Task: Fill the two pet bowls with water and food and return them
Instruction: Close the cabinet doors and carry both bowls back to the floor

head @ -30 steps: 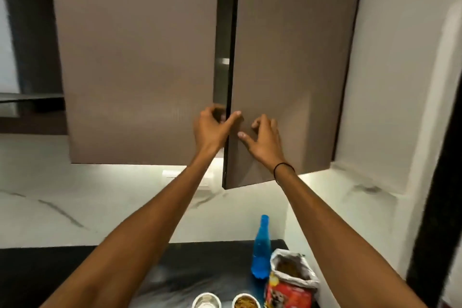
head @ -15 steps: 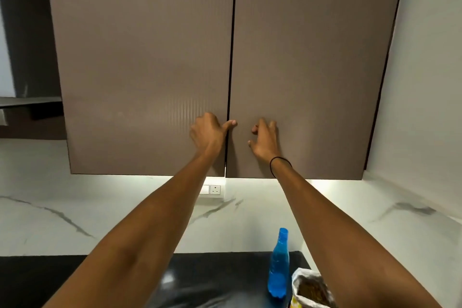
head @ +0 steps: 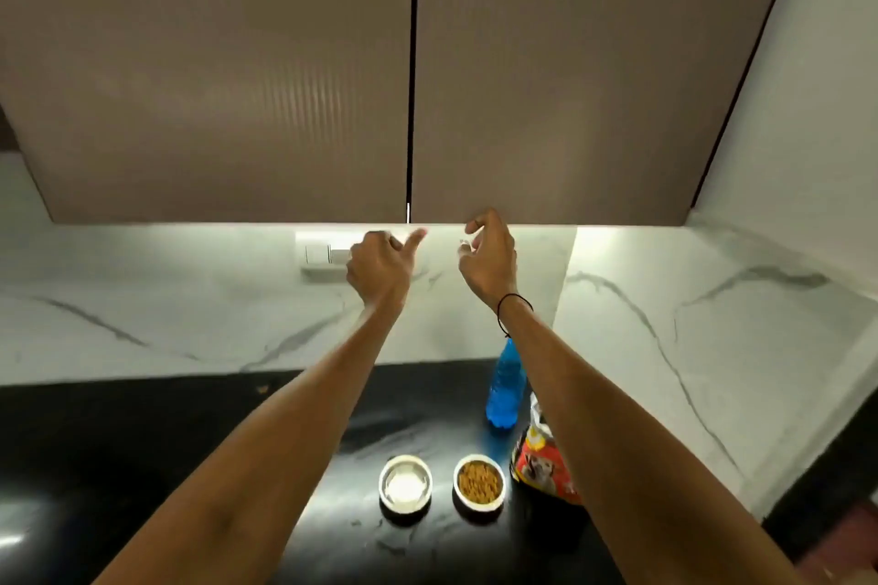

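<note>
Food bag [head: 546,473] partly behind R forearm.

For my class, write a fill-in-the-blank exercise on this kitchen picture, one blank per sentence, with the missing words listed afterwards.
1. The two cupboard doors above the counter are ____.
2. The right bowl holds dry ____.
3. The bottle behind the bowls is ____ in colour.
4. The left hand and the right hand hold ____.

Missing words: shut; food; blue; nothing
</note>
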The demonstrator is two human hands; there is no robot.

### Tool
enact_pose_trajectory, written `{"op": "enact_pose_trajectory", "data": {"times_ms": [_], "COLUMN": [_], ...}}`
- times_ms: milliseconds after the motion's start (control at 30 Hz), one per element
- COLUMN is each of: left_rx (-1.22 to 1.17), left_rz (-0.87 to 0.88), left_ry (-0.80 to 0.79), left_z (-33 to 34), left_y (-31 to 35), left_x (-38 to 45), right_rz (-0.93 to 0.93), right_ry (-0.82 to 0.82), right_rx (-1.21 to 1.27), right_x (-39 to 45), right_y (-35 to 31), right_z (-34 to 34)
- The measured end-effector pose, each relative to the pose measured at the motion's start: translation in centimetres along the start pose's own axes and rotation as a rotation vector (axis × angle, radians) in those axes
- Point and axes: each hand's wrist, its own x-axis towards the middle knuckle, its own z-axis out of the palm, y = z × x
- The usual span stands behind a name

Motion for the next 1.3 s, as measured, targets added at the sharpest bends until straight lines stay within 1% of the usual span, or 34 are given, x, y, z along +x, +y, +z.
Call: {"op": "enact_pose_trajectory", "data": {"times_ms": [100,167,267,400,500,533,600,700,800,900,1067,1200,1300], "left_rx": [0.033,0.080,0.132,0.237,0.290,0.301,0.270,0.137,0.005,-0.063,-0.110,-0.155,-0.164], "left_rz": [-0.197,-0.285,-0.342,-0.406,-0.454,-0.474,-0.527,-0.650,-0.749,-0.791,-0.814,-0.789,-0.761], "left_ry": [-0.166,-0.316,-0.499,-0.614,-0.721,-0.766,-0.861,-0.969,-1.002,-1.015,-1.009,-1.023,-1.049], "left_z": [1.9,2.9,4.7,6.0,5.4,5.4,5.8,6.7,7.5,8.5,10.1,11.2,11.5], "left_y": [-7.2,-12.1,-18.8,-25.6,-29.0,-30.2,-32.6,-34.7,-34.7,-34.9,-35.6,-36.2,-35.9], "left_x": [-4.2,-6.9,-10.2,-13.2,-15.4,-16.0,-17.2,-18.3,-18.7,-18.9,-18.6,-18.5,-18.5], "right_rz": [0.079,0.164,0.319,0.473,0.633,0.691,0.840,1.027,1.141,1.222,1.244,1.266,1.248], "right_ry": [-0.229,-0.350,-0.452,-0.573,-0.666,-0.671,-0.615,-0.499,-0.418,-0.373,-0.340,-0.215,-0.163], "right_rx": [-0.078,-0.119,-0.138,-0.251,-0.363,-0.400,-0.437,-0.424,-0.340,-0.271,-0.210,-0.094,-0.060], "right_x": [-3.7,-6.0,-9.3,-14.3,-18.7,-20.0,-22.3,-24.5,-25.3,-25.7,-26.1,-26.6,-26.7], "right_y": [4.4,7.7,12.6,19.0,22.7,23.7,25.0,26.1,27.5,28.9,29.9,30.8,30.9], "right_z": [2.5,3.9,5.6,6.9,7.1,7.3,7.5,7.7,8.2,9.3,10.4,11.2,11.0]}}
